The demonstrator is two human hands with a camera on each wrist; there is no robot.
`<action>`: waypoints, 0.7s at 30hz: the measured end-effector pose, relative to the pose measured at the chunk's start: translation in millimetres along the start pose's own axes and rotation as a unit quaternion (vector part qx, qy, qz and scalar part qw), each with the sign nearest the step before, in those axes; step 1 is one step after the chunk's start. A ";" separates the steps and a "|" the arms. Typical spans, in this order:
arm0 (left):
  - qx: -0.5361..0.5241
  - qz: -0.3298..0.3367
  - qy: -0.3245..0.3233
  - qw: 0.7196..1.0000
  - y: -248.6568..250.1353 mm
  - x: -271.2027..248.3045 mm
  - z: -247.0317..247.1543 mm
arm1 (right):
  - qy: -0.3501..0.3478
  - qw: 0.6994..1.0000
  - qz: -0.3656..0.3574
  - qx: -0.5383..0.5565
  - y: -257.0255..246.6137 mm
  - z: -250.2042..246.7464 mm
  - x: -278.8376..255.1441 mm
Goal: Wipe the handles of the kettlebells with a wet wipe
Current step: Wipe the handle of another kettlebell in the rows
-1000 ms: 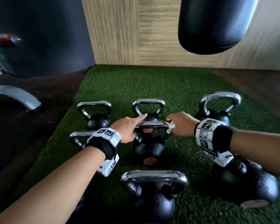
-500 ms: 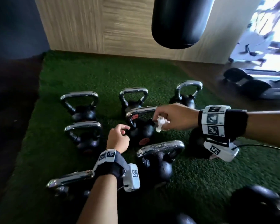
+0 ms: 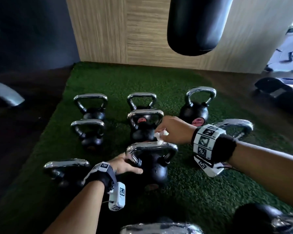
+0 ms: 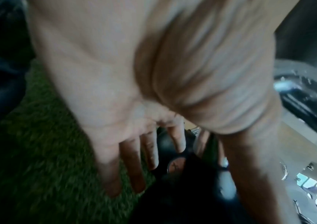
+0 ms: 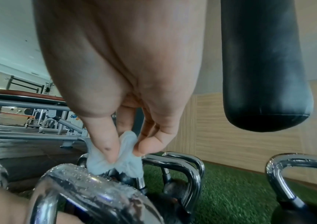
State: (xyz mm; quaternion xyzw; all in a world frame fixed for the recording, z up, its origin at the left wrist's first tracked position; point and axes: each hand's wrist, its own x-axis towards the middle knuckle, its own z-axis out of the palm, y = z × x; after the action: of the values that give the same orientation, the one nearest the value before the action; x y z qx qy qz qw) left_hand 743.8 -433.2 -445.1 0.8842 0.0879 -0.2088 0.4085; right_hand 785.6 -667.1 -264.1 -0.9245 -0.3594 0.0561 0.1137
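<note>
A patch of green artificial turf [image 3: 184, 186] is lying against a pale wood-panelled wall [image 3: 108, 31], with a black cylindrical punching bag [image 3: 198, 24] hanging above it and several black round kettlebells with chromed loop handles standing in rows on the grass.

The right hand [image 3: 175, 130] is pinching a crumpled white wet wipe [image 5: 113, 157] between thumb and fingertips, and the wipe is touching the far end of the chrome handle [image 3: 151, 147] of the black kettlebell [image 3: 154, 168] just below that hand. The right wrist view is showing water beads on this handle, so it probably still needs wiping along its length. The wipe is being held bunched, likely so that a thick damp pad can wrap around the round bar.

The left hand [image 3: 126, 164] is meeting the near corner of the same handle, with the thumb lying across the black body beneath it. In the left wrist view its fingers [image 4: 132, 171] are looking fairly straight, though blurred, so whether they are curling round the bar cannot be told. It seems to be bracing the weight so it does not rock under rubbing.

Beyond the right hand another black kettlebell with a chrome handle [image 3: 145, 115] is standing just behind.
</note>
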 end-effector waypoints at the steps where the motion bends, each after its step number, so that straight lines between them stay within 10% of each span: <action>1: -0.013 0.008 0.012 1.000 3.1 0.8 7.5 | 0.004 1.000 0.001 0.007 1.2 2.4 -1.6; 21: -0.054 0.026 0.082 0.995 -5.3 0.4 47.1 | 0.071 0.994 0.032 0.074 9.3 44.9 -14.0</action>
State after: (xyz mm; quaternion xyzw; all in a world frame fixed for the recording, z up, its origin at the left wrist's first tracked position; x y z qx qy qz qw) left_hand 728.4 -465.5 -476.2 0.8770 0.1096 -0.1196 0.4523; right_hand 773.0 -675.6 -309.6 -0.9262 -0.3158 0.0204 0.2050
